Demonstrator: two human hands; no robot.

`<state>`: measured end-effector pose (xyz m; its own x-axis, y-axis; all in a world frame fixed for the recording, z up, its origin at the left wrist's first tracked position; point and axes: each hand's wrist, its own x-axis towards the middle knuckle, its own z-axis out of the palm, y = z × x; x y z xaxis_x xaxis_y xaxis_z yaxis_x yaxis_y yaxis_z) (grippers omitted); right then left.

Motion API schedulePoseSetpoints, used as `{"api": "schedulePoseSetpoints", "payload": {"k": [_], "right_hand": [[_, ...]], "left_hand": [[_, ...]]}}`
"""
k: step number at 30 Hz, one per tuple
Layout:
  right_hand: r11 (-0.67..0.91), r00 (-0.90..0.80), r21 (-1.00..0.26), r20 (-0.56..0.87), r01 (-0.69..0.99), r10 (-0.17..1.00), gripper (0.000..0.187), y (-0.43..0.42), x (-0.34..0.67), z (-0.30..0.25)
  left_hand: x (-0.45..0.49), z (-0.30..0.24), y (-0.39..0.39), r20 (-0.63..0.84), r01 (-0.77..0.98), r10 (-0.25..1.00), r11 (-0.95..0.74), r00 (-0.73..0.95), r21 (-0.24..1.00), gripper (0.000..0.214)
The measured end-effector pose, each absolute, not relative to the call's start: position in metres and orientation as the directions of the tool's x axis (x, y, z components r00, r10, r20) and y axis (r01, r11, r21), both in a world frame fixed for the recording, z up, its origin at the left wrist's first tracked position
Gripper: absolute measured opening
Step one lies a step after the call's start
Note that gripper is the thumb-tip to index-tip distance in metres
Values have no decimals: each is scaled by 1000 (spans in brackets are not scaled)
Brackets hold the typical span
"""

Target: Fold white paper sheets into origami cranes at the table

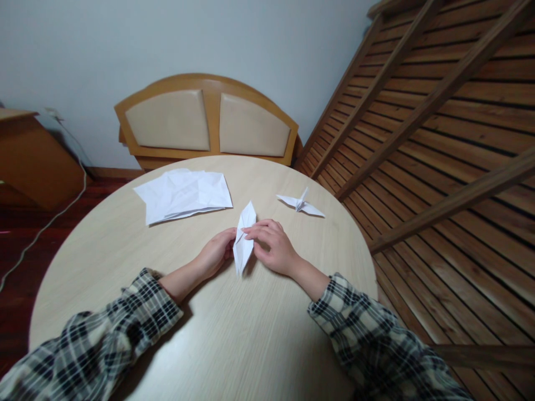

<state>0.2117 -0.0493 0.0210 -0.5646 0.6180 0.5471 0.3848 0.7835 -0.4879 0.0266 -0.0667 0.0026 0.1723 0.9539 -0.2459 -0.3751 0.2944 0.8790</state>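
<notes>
A white folded paper (246, 259), a long narrow diamond with pointed ends, is held between both hands above the round table. My left hand (216, 252) grips its left edge, fingers curled partly behind it and hidden. From the right, my right hand (273, 245) presses index and other fingertips on the paper's middle, with the thumb near the right edge. To the right lies a finished-looking white paper crane (300, 205) with spread wings. A stack of creased white paper sheets (184, 192) rests behind my left hand.
The pale round wooden table (104, 262) fills the middle. Behind it stands a wooden headboard (212, 83) with cream panels. A slatted wooden frame (418, 139) leans along the right side. At left are a brown cabinet (37, 161) and a white cable (50, 225).
</notes>
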Motion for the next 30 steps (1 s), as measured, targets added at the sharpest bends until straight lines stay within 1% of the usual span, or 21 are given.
{"api": "schedulePoseSetpoints", "payload": {"k": [5,7,11,15,17,20,22,24,26,27,30], "right_hand": [[807,-587,-456,557,376,588,39,-49,213,21],[808,-594,-450,551,379,586,41,-48,214,20],[800,-603,-452,529,395,597,44,-46,214,18],[786,-565,-497,552,368,613,43,-46,213,17],[768,-513,-536,577,350,636,38,-47,212,16],[707,-390,-634,593,313,704,28,-48,209,15],[636,-290,-716,568,286,770,23,-48,207,13],[555,-221,-790,511,259,830,17,-46,204,10],[477,-221,-852,433,216,874,11,-45,202,7],[435,-247,-881,386,186,889,12,-44,202,6],[302,-315,-946,252,120,915,26,-42,200,3]], "left_hand": [[28,8,-67,-304,-438,943,332,137,835,20],[29,9,-68,-261,-413,952,304,159,858,24],[28,7,-69,-137,-351,955,226,262,909,35],[26,4,-69,-113,-333,949,213,294,918,39],[26,3,-69,-96,-330,951,196,294,923,38],[27,3,-70,-71,-327,951,173,301,929,37],[28,3,-70,-57,-321,947,164,317,933,39],[28,3,-70,-41,-312,943,149,329,938,41],[28,2,-71,-22,-296,943,126,331,947,41],[28,2,-71,-13,-285,944,113,330,952,40],[28,2,-71,13,-248,947,71,322,966,38]]}}
